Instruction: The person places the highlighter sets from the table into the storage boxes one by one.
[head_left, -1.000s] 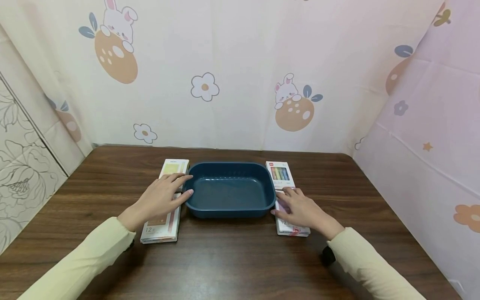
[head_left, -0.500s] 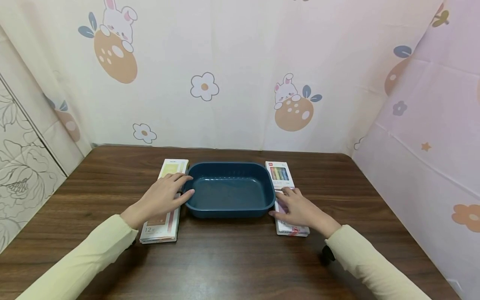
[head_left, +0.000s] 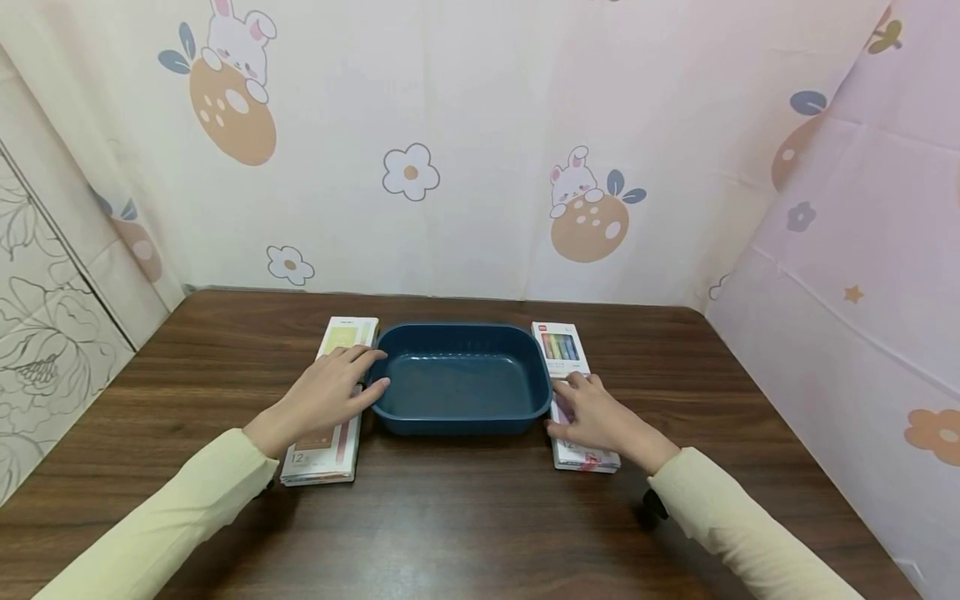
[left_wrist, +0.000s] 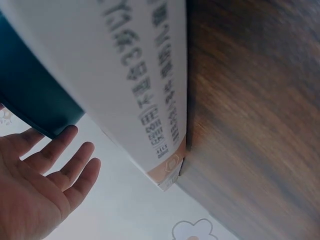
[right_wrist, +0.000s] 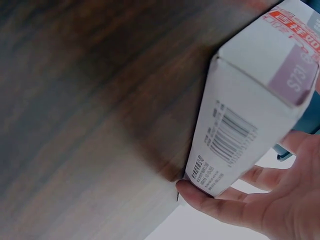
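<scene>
A dark blue rectangular tray stands mid-table. My left hand reaches over the boxes on its left, fingers loosely extended and fingertips at the tray's left rim. In the left wrist view, fingers are spread beside the tray wall and a white box's side. On the other side, my right hand rests over a white and purple box, thumb towards the tray. The right wrist view shows a fingertip touching the end of this barcoded box; the thumb is hidden there.
Left of the tray lie a white box with a yellow-green panel and a white box with a brown panel. A box picturing coloured sticks lies behind my right hand. A patterned curtain hangs behind the wooden table.
Both hands stay almost where they were, with only tiny shifts of the right hand. The tray and boxes have not moved.
</scene>
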